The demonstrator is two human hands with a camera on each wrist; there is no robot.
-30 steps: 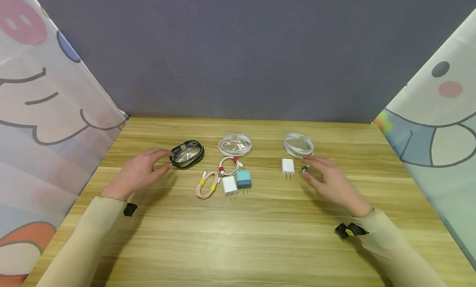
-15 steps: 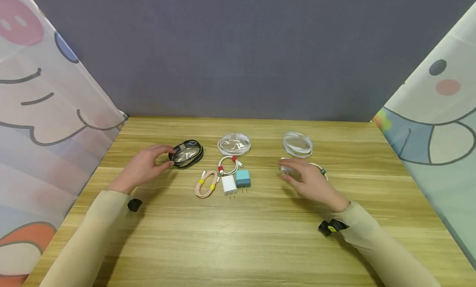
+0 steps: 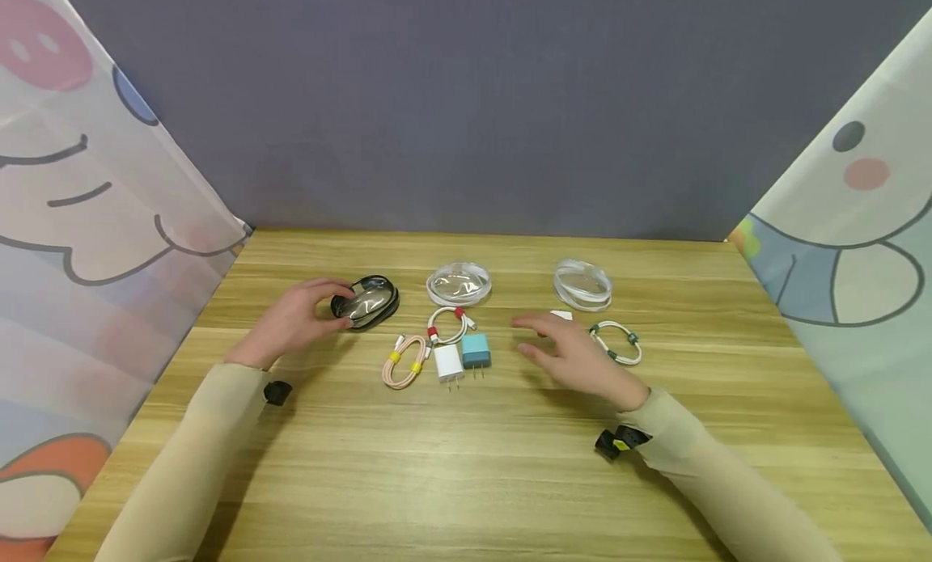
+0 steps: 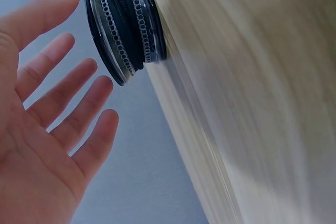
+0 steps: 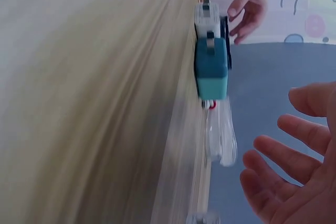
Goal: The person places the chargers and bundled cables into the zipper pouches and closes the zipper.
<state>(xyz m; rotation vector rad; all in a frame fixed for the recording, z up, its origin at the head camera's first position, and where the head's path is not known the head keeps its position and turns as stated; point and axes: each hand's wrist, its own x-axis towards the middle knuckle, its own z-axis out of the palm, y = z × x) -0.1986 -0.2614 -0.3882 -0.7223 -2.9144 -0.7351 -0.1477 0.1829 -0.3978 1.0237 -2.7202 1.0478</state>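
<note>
My left hand (image 3: 294, 319), fingers loosely bent, is at the left edge of a small clear zip pouch with black trim (image 3: 370, 305). In the left wrist view its fingers are spread and a gap shows between them and the pouch's zipper side (image 4: 128, 24). Above the table's middle right, my right hand (image 3: 578, 360) holds nothing, its fingers relaxed. Behind that hand a white charger plug (image 3: 561, 314) is mostly hidden. To its right lies a coiled white cable with green ties (image 3: 633, 338). A blue charger plug (image 3: 476, 349) is left of the fingertips.
Two clear pouches with white trim, one in the middle (image 3: 459, 283) and one at right (image 3: 582, 285), lie farther back. Near the blue plug are another white charger plug (image 3: 448, 360), a red-tied white cable (image 3: 433, 333) and a pink cable with yellow ties (image 3: 389, 372). A grey panel (image 3: 466, 109) stands behind the table.
My right hand has swept left from over the green-tied cable, past the white plug, uncovering the cable. My left hand has shifted slightly right against the black-trimmed pouch. The items stay in place.
</note>
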